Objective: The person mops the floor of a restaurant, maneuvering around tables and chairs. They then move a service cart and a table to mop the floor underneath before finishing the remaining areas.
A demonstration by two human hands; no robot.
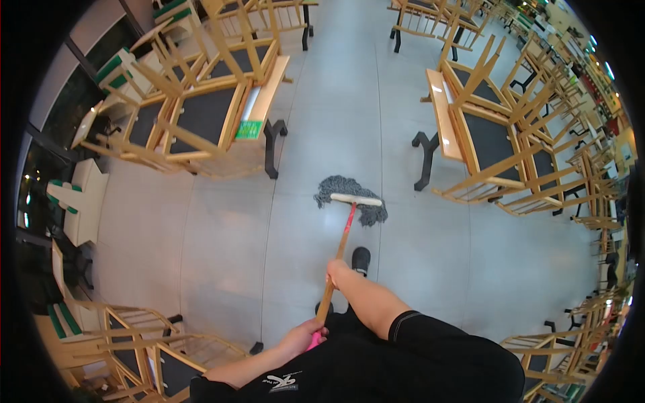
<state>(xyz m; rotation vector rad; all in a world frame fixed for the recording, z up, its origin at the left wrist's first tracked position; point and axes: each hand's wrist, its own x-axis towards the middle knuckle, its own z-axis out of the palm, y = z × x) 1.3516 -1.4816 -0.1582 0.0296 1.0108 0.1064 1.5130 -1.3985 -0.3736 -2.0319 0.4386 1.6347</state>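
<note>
A mop with a wooden handle (342,243) slants from my body out to the floor ahead. Its grey string head (339,184) lies spread on the tiles under a pale crossbar (356,199). My right hand (336,271) is wrapped round the middle of the handle. Lower down, near my waist, my left hand (306,338) grips the top end, where a pink part (314,341) shows. A dark shoe (361,259) stands just beside the handle; the other shoe is partly hidden.
Tables with upturned wooden chairs line both sides, at the left (208,121) and right (494,144). Black table legs (423,161) reach into the aisle of grey floor tiles (322,121). More stacked chairs (158,356) stand at the lower left. Green-and-white benches (77,201) run along the windows.
</note>
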